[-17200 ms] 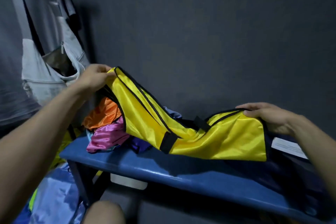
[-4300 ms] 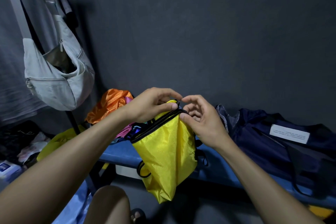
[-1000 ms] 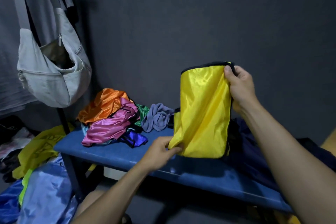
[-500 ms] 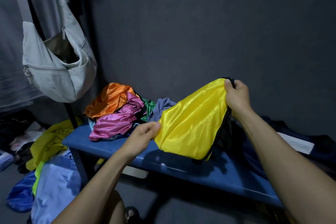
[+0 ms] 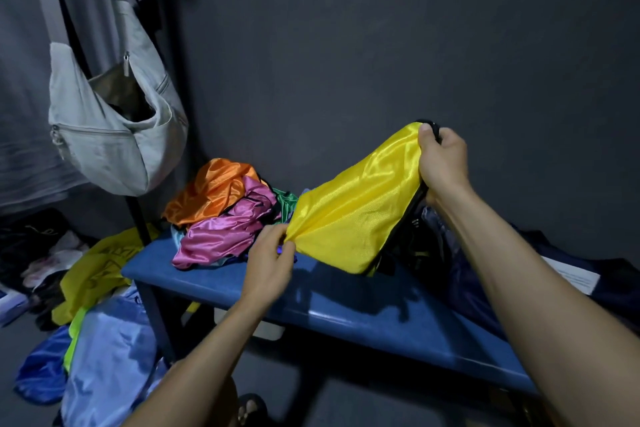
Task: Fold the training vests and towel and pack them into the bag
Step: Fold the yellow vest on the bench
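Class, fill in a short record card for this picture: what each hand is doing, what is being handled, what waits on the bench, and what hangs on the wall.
Left hand: pinches the lower corner of the shiny yellow folded vest
Right hand: grips its upper black-trimmed edge
Vest position: held slanted above the blue padded bench
Waiting: crumpled orange vest, pink vest
Hanging: grey fabric sling bag

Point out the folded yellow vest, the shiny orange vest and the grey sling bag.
Folded yellow satin vest (image 5: pixel 349 218), head view, middle of its fabric.
Shiny orange vest (image 5: pixel 211 189), head view, crumpled top of pile.
Grey canvas sling bag (image 5: pixel 107 149), head view, front panel.
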Demonstrator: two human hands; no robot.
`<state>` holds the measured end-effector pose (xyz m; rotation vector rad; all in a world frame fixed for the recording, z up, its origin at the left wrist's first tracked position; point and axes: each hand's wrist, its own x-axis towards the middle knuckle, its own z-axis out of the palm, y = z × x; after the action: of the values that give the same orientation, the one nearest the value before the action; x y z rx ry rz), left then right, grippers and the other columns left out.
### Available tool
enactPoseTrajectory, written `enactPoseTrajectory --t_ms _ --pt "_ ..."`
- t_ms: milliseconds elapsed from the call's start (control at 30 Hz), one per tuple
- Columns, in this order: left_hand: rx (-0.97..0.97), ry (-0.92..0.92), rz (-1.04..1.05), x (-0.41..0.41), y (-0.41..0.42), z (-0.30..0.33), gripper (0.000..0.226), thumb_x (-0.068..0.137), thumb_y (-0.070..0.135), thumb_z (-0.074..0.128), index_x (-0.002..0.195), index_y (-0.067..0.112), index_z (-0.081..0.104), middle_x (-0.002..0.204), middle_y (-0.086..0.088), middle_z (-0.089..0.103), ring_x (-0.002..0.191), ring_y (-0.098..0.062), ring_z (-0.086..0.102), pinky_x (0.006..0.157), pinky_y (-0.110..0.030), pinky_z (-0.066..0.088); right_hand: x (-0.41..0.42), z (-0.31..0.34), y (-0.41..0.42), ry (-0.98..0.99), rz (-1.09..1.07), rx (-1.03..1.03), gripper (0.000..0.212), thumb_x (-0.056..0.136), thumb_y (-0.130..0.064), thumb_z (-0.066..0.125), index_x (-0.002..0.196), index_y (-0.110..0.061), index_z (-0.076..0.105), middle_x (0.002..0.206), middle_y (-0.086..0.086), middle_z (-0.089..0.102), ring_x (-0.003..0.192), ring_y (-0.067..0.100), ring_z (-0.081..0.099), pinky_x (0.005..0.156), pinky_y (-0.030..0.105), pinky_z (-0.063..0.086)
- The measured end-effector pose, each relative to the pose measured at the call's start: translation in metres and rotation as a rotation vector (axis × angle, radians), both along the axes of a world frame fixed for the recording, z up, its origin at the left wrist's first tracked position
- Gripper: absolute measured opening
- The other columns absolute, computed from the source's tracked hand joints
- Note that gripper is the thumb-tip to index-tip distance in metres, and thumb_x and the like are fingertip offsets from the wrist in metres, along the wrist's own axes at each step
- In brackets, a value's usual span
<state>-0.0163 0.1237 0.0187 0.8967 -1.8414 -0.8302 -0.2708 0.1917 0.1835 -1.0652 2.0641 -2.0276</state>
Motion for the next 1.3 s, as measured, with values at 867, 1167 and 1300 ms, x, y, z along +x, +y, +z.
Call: enactPoseTrajectory --t_ms 867,1167,1300 --pt "0.103 0.137 -0.375 -0.041 0.092 0.053 0.06 0.072 0.057 0.08 0.123 0.039 0.053 0.118 0.021 0.059 0.107 -0.003 0.061 0.081 -0.026 0.057 0.026 0.072 0.012 -0.349 -0.088 -0.122 0.021 0.094 -0.014 0.055 0.076 -0.018 0.046 0.074 0.001 0.049 0.062 0.022 0.052 0.051 0.033 0.051" --pt "-0.004 0.131 -0.054 -0.063 0.075 0.068 0.041 0.084 0.045 0.079 0.112 0.024 0.055 0.107 0.015 0.05 0.095 -0.01 0.062 0.087 -0.036 0.053 0.047 0.091 0.016 -0.44 0.034 -0.099 0.015 0.094 -0.005 0.055 0.084 -0.013 0.049 0.112 0.017 0.063 0.094 0.03 0.071 0.045 0.04 0.059" --pt "-0.08 0.064 -0.01 -0.072 0.079 0.07 0.055 0.076 0.049 0.077 0.119 0.025 0.052 0.111 0.009 0.048 0.099 -0.011 0.055 0.081 -0.034 0.052 0.056 0.092 0.012 -0.46 0.06 -0.109 0.013 0.093 -0.002 0.053 0.085 -0.011 0.048 0.119 0.021 0.063 0.097 0.036 0.07 0.048 0.043 0.06"
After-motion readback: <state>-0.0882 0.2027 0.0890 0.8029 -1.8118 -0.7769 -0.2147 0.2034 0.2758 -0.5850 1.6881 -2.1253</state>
